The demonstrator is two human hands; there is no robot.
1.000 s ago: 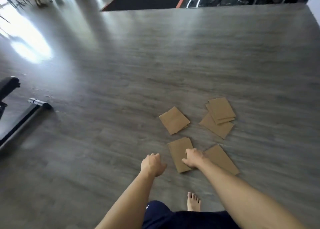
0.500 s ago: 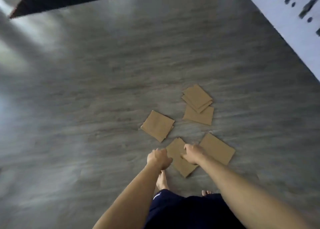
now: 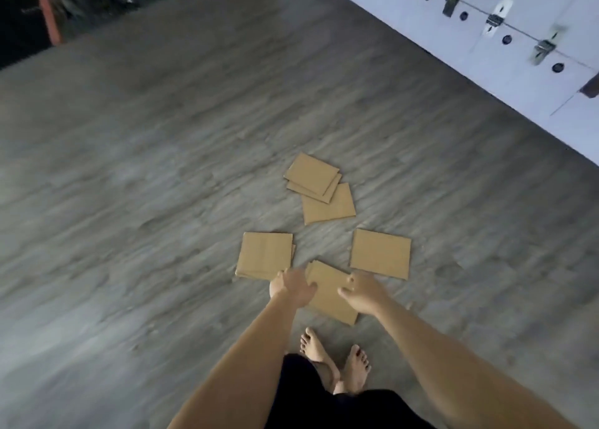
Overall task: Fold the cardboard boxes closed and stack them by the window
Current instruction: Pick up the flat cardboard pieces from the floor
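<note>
I see a grey wood-grain plank floor (image 3: 146,176). Flattened brown cardboard boxes lie on it in a loose cluster: an overlapping pile (image 3: 312,176) farthest away, one piece (image 3: 265,255) left, one (image 3: 381,253) right, one (image 3: 329,292) nearest two bare feet (image 3: 335,360).

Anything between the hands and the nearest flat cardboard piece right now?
Nothing visible. The left hand and right hand are at either side of the nearest cardboard piece, over its edges. The other cardboard pieces lie apart on the floor, none in between.
</note>
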